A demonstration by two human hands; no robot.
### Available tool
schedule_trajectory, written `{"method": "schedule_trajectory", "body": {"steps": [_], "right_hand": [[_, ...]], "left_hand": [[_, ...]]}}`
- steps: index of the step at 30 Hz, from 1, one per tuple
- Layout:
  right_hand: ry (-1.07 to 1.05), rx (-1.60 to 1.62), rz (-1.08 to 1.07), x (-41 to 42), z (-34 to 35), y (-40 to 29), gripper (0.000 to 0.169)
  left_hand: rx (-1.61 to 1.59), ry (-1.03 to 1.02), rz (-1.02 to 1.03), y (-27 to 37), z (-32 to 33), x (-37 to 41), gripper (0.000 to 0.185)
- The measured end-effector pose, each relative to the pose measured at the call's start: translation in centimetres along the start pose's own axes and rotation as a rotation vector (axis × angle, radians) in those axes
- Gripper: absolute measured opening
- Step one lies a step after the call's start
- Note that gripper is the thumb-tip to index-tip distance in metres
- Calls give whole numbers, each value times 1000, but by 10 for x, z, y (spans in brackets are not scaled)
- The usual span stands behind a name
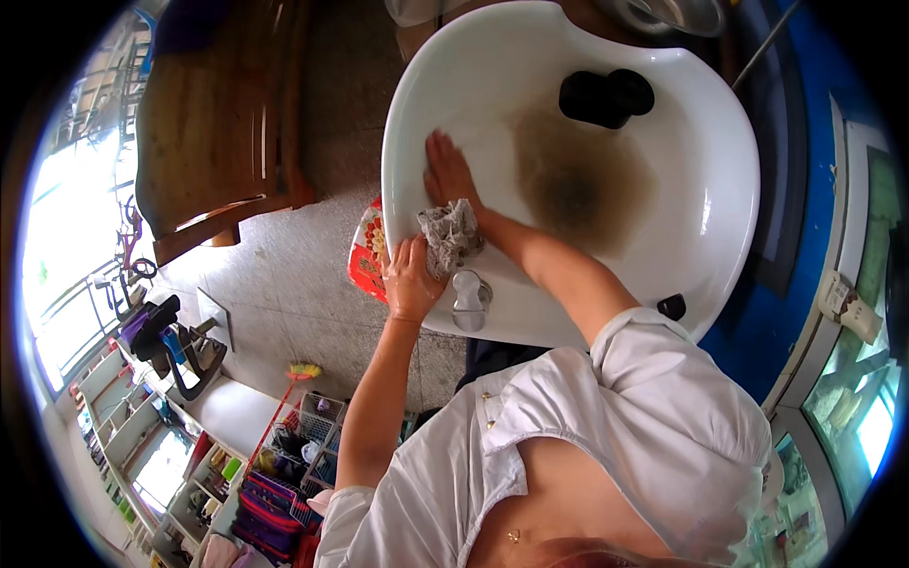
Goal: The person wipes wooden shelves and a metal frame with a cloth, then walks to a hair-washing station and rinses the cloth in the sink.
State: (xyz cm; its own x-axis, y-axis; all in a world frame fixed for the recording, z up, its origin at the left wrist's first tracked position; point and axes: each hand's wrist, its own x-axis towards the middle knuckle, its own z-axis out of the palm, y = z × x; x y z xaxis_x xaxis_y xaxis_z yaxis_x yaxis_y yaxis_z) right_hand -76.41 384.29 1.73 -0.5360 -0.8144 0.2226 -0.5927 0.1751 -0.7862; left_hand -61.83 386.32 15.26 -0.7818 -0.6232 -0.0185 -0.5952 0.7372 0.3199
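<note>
A white ceramic wash basin (667,234) spreads out before me, with a murky brown stain or pool around its bottom. My left hand (414,279) is at the basin's left rim and grips a crumpled, wet grey cloth (449,238); its thumb is hidden. Beyond the cloth, my right hand (449,169) lies against the inner left wall, slightly blurred, with nothing seen in it. Its wrist passes close beside the cloth. A chrome faucet (470,302) stands on the near rim, right of my left hand. Inside the far part sits a black neck rest (606,98).
A red flowered stool or box (368,252) shows beneath the left rim. Farther left is a wooden bench (213,121). A small black fitting (671,307) sits on the near right rim. Metal bowls (675,14) stand behind the basin; a broom (304,370) and wire baskets (319,419) are lower left.
</note>
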Motion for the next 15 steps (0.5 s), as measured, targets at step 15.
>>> {"method": "schedule_trajectory", "body": {"steps": [15], "right_hand": [[-227,-373,-101,12,-19,73,64]], "left_hand": [[17,22,31,0,1,4,56]]}}
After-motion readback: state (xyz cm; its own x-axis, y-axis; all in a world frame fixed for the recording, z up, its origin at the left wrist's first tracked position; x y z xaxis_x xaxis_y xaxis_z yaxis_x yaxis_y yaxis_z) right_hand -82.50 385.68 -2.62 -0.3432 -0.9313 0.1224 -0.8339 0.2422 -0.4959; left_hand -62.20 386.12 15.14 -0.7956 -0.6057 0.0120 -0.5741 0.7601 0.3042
